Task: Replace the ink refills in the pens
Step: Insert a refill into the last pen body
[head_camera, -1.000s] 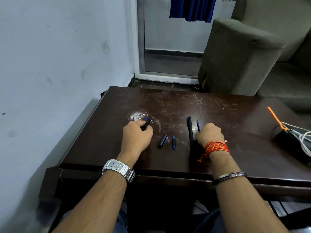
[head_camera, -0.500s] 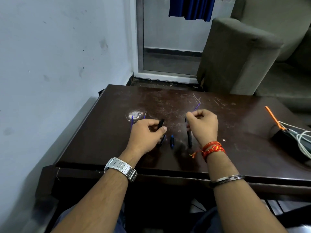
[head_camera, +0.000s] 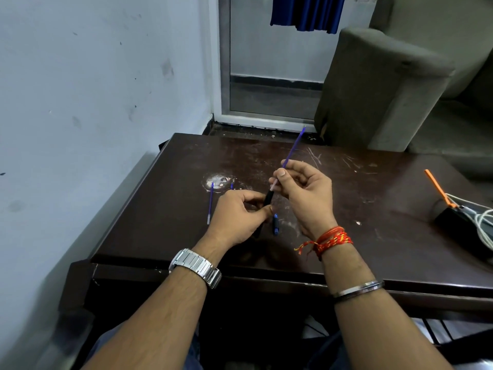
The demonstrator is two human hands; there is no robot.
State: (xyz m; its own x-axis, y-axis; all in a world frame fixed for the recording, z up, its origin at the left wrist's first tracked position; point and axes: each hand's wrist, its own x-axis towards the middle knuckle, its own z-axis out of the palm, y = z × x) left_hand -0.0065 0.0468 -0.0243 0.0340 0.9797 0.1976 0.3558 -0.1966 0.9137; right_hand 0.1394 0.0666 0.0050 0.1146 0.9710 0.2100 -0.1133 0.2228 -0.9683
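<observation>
Two hands raised off desk [head_camera: 373,198] since a second ago, met at frame centre. Black pen barrel [head_camera: 267,198] gripped by left hand [head_camera: 237,220]; blue refill [head_camera: 292,149] pinched by right hand [head_camera: 304,193], lower end at barrel mouth. Insertion judged begun. Spare refill [head_camera: 210,202] left lying at centre left.
</observation>
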